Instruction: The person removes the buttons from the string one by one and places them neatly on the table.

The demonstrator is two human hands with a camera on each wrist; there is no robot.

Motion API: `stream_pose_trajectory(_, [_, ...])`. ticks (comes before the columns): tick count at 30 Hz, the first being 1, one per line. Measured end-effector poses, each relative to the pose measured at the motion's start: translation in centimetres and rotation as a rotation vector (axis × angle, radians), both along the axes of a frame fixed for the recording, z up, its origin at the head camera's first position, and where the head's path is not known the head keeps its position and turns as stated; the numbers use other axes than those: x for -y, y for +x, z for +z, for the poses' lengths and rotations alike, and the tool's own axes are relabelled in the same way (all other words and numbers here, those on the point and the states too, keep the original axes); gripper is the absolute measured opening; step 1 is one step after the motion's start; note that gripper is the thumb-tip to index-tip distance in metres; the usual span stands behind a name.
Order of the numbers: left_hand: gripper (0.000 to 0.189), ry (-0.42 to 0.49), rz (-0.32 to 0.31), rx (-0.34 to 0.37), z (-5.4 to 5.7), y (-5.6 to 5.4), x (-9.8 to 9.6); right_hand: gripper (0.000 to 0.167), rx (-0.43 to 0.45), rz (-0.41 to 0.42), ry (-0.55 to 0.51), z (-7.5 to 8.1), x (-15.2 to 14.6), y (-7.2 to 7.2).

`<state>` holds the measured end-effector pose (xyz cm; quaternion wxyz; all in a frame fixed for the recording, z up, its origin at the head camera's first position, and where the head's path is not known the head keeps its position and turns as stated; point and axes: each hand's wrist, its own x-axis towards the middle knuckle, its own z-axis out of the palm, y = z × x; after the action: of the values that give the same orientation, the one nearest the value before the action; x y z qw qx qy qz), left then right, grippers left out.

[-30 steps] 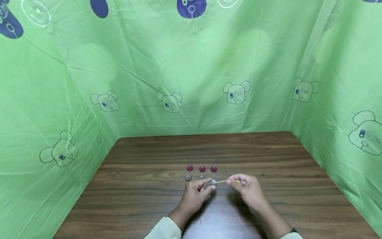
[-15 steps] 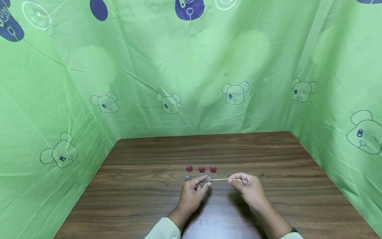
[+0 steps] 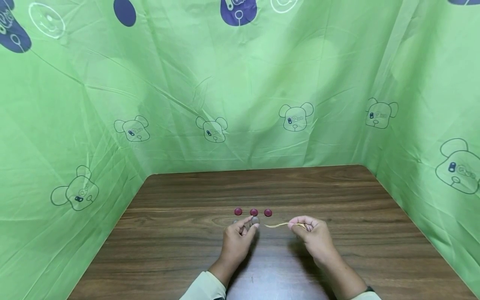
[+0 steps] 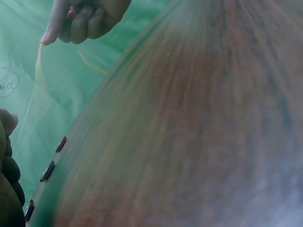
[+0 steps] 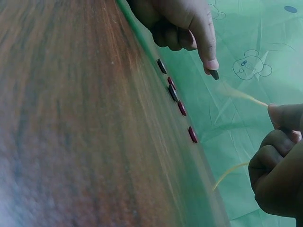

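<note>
A grey button is pinched between the thumb and fingers of my left hand, above the table. In the right wrist view that dark button shows nearly edge-on at the fingertips. My right hand pinches a yellow string, whose free end points left and stops just short of the button. More of the string hangs below the right hand in the right wrist view. Two other grey buttons lie on the table, largely hidden by my left hand in the head view; the right wrist view shows both.
Three dark red buttons, the middle one among them, lie in a row beyond my hands. The brown wood-grain table has green printed cloth rising behind it and along both sides.
My left hand has moved left with the grey button. The string, earlier stretched straight to the button, is now apart from it and slightly wavy. My right hand has barely moved.
</note>
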<state>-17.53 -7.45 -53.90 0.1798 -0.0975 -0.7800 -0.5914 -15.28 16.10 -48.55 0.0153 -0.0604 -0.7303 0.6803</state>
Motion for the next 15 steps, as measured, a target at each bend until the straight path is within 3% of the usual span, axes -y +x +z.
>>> stream_pose_trajectory(5, [0.027,0.003,0.034,0.021,0.01,-0.17,0.13,0.018,-0.008,0.004,-0.009,0.09,0.05,0.05])
stream_pose_trajectory(15, [0.03,-0.023,-0.002,-0.001,-0.22,-0.33,0.11,0.018,0.002,-0.006,-0.004,-0.03,0.13,-0.06])
